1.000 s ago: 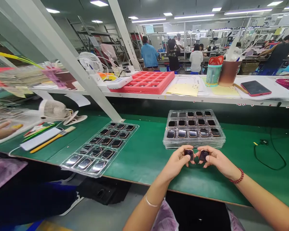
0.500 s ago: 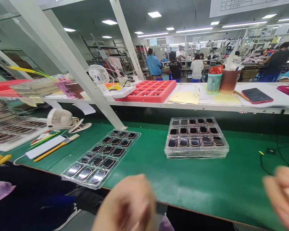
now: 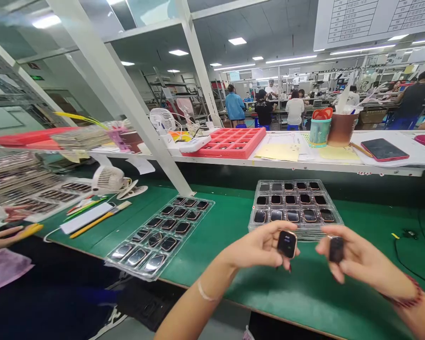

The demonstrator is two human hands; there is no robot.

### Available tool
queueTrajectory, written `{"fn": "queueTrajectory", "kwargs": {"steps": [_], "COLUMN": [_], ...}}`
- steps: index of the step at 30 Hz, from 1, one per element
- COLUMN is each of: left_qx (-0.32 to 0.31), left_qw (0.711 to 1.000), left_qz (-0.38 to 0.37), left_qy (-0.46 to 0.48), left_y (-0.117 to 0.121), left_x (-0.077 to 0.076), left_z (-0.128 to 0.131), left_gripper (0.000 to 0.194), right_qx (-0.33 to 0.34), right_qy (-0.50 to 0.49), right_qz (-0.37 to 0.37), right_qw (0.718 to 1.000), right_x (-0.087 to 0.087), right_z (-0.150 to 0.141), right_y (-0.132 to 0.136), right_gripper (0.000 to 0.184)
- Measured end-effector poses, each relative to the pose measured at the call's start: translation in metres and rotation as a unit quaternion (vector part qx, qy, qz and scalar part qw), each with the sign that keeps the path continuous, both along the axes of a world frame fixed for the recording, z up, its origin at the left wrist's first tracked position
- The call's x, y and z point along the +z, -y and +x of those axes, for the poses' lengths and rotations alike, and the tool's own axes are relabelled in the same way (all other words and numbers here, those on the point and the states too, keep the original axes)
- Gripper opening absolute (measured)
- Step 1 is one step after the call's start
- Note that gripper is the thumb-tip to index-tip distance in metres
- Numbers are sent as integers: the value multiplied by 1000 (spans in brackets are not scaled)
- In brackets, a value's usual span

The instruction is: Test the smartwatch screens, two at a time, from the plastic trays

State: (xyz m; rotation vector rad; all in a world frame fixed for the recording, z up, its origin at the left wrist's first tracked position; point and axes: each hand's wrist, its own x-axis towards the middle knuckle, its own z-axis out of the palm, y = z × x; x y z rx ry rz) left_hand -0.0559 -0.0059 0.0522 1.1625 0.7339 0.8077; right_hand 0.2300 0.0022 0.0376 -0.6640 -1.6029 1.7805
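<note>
Green workbench [image 3: 304, 302], stacked clear trays [image 3: 295, 205]

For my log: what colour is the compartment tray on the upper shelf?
The compartment tray is coral red, best seen in the head view.

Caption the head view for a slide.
Left hand holds a smartwatch body, right hand a second smartwatch body, near stacked clear trays.

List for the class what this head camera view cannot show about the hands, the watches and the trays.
Head view:
Left watch: its back is hidden by the left hand.
Right watch: its edges are hidden by the right hand.
Stacked trays: lower layers hidden by the top tray, too fine to count.
</note>
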Motion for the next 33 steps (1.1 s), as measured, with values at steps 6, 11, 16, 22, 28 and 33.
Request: {"fn": "queueTrajectory", "kwargs": {"steps": [6,11,16,22,28,33], "left_qx": [-31,16,37,63,63,67], "left_qw": [991,993,995,996,997,996], "left_qz": [31,41,17,7,-3,-3], "left_qy": [-128,-113,-92,-56,-45,-53], "left_y": [-45,-50,-45,-39,-39,-40], "left_x": [-74,-99,-107,-102,-104,-108], "left_z": [44,50,55,56,56,54], "left_gripper": [29,29,29,29,31,35], "right_qx": [-73,-82,-80,-66,-64,-74], "right_qy": [87,82,84,110,124,110], "right_qz": [-8,2,3,5,13,2], "right_qw": [994,993,993,992,990,991], "right_x": [-71,-91,-99,-99,-97,-97], "right_z": [-26,-22,-23,-23,-23,-24], "right_y": [-47,-49,-49,-46,-44,-43], "right_gripper": [33,33,37,41,44,47]}}
